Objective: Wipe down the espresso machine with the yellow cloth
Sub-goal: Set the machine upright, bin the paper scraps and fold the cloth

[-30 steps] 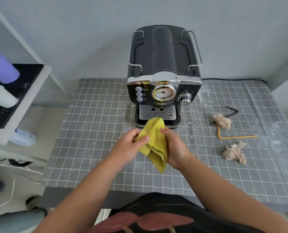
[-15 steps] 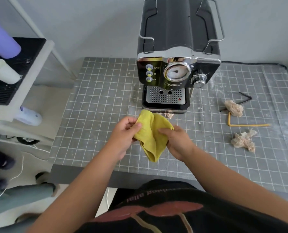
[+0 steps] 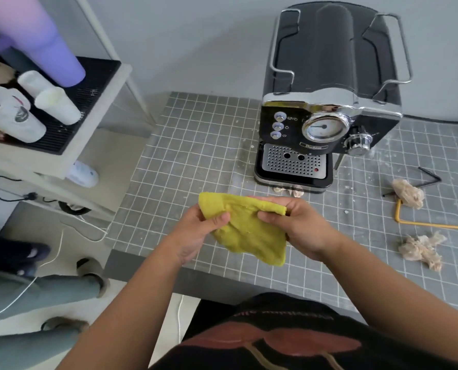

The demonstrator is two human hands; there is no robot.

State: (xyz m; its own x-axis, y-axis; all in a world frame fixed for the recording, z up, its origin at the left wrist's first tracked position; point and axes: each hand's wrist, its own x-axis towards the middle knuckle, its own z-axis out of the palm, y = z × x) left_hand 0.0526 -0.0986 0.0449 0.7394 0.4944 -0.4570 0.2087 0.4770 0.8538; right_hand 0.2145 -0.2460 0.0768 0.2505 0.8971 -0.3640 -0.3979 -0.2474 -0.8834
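Both hands hold the yellow cloth [image 3: 245, 231] up off the grid mat [image 3: 190, 145]: my left hand [image 3: 195, 231] pinches its left corner between thumb and curled fingers, and my right hand [image 3: 300, 225] grips the right edge the same way, so the fabric hangs spread between them. The espresso machine [image 3: 326, 102] stands ahead of my hands and a little to the right, not touched yet.

To wipe well, I judge I should gather this sheet into a flat pad in one hand, then start high on the casing and work down toward the drip tray [image 3: 293, 166], which looks to hold nothing on its perforated grate.

Far to the left of my left hand, a rack [image 3: 94, 84] carries a purple tumbler [image 3: 46, 46] and white cups [image 3: 56, 102]; I cannot tell what is inside them.
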